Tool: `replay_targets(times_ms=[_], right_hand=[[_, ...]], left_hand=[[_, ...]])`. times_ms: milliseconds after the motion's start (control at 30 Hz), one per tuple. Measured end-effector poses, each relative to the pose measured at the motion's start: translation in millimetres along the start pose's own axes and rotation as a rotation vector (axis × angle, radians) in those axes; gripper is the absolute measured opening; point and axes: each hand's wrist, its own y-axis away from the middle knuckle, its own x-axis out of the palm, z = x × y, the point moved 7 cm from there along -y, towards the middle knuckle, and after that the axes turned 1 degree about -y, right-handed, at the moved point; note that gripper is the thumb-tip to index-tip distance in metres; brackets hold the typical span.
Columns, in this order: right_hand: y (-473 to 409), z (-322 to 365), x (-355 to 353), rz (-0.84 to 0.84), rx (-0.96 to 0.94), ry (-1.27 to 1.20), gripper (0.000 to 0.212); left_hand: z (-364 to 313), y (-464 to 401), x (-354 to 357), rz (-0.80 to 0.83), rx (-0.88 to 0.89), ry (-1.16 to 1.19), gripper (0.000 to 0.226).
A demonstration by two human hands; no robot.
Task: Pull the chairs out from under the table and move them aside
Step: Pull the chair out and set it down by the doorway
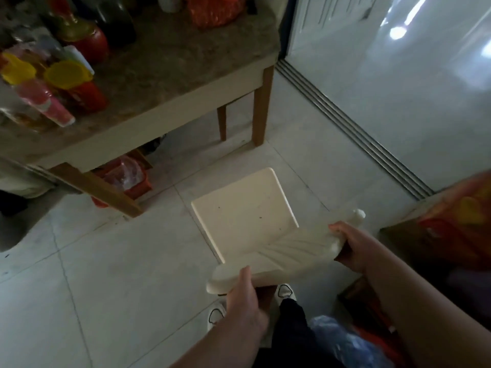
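Both hands, left (245,298) and right (350,245), grip closed on the cream chair's (244,211) backrest; clear of the table (164,83).

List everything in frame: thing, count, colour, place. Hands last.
chair: 1, cream, on the floor clear of the table, backrest nearest the camera
table: 1, mottled brown top, cream apron, brown legs, upper left
bottles and jars: several, red, yellow-capped, dark, on the table's left part; blurred
orange bag: 1, on the table's far edge
red basket: 1, under the table, clear plastic inside
door track: 1, metal, in the floor at right
blue plastic bag: 1, bottom right
shoes: 2, white, behind the chair
left hand: grips the backrest's left end
right hand: grips the backrest's right end
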Motion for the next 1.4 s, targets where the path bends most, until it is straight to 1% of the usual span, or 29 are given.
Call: replay_targets(times_ms=[100,167,200,267,367,467,600,700,800,867,967,1067,1133,1233,1300,1400], right_hand=[[20,-19,-31,-0.081,0.028,0.025,0.008],[35,-32,-52,-0.142,0.077,0.057,0.012],[45,-40,-66,-0.179,0.090,0.055,0.014],[55,-45,-86,-0.225,0.096,0.098,0.018],[68,-51,-124,-0.317,0.080,0.135,0.020],[71,-55,-158,-0.380,0.033,0.197,0.019],[62,-61,-200,-0.475,-0.058,0.232,0.022],[53,-63,-226,-0.531,-0.082,0.325,0.038],[43,-67,-246,-0.534,-0.085,0.304,0.047],[43,-65,-252,-0.553,-0.091,0.316,0.046],[46,-56,-251,-0.558,-0.127,0.334,0.040],[51,-53,-249,-0.585,-0.144,0.388,0.037],[53,-56,-249,-0.599,-0.158,0.369,0.040],[58,-61,-247,-0.580,-0.196,0.329,0.043],[65,-66,-243,-0.581,-0.216,0.318,0.044],[87,-70,-238,-0.625,-0.268,0.337,0.046]], left_hand=[[27,14,-7,0.094,-0.113,-0.027,0.028],[46,26,-15,0.107,-0.189,-0.040,0.024],[56,33,-19,0.131,-0.232,-0.072,0.025],[81,42,-25,0.172,-0.336,-0.130,0.036],[126,52,-39,0.174,-0.491,-0.275,0.050],[167,61,-47,0.189,-0.564,-0.342,0.055],[211,63,-53,0.178,-0.583,-0.343,0.056],[239,64,-53,0.165,-0.581,-0.316,0.057],[263,67,-56,0.165,-0.606,-0.291,0.053],[273,67,-54,0.180,-0.618,-0.295,0.051],[280,66,-51,0.192,-0.631,-0.288,0.053],[281,65,-53,0.166,-0.569,-0.319,0.056],[280,64,-52,0.169,-0.516,-0.356,0.060],[281,65,-55,0.212,-0.510,-0.405,0.074],[281,68,-58,0.270,-0.529,-0.459,0.082],[275,78,-60,0.374,-0.570,-0.566,0.082]])
